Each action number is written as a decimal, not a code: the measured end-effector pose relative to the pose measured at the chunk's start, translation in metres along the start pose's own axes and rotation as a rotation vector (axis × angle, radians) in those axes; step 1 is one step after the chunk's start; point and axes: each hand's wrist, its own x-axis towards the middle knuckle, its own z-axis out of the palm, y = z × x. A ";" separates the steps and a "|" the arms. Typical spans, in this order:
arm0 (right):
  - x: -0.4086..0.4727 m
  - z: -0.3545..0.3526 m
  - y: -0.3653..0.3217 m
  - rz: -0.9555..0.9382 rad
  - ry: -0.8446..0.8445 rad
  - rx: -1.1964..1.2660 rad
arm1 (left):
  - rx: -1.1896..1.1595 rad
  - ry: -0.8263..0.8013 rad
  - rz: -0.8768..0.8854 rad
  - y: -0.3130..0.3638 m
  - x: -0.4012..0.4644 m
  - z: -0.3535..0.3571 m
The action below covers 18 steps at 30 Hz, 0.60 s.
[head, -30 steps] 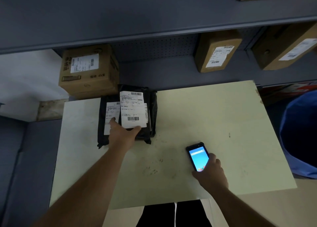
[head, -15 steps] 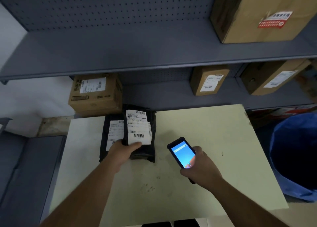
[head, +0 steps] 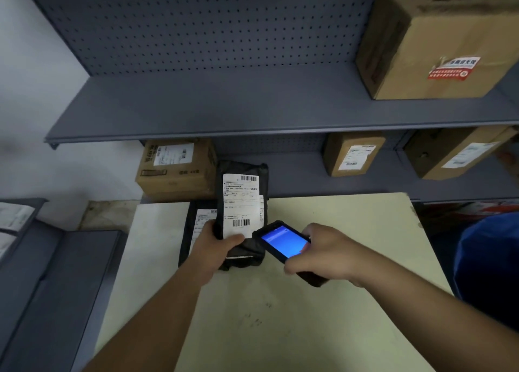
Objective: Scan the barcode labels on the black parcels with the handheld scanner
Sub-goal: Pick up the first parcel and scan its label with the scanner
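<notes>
My left hand (head: 214, 248) grips a black parcel (head: 244, 172) by its lower end and holds it tilted up, its white label (head: 240, 203) with two barcodes facing me. A second black parcel (head: 193, 225) with its own label lies flat on the pale table (head: 351, 231) behind and left of it, partly hidden by my hand. My right hand (head: 328, 252) holds the handheld scanner (head: 283, 242), its blue screen lit. The scanner's top end sits just right of the lower barcode, almost touching the raised parcel.
Grey metal shelving (head: 252, 110) with a pegboard back stands behind the table. Cardboard boxes sit on it: one (head: 177, 169) at the table's far left corner, two (head: 354, 152) (head: 455, 155) to the right, a large one (head: 438, 40) higher up. A blue bin (head: 488, 262) is at right.
My left hand lifted the top parcel off the stack and tilted it toward me. My right hand brought the scanner left and up to the label. The view tilted upward.
</notes>
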 end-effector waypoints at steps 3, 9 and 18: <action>-0.003 -0.001 -0.008 -0.001 -0.022 0.003 | 0.003 0.028 0.056 0.000 -0.002 -0.001; -0.006 0.003 -0.017 -0.014 -0.038 -0.023 | -0.030 0.035 0.102 -0.004 -0.003 -0.003; -0.006 0.005 -0.019 -0.001 -0.053 -0.017 | -0.065 0.059 0.101 -0.008 0.001 -0.004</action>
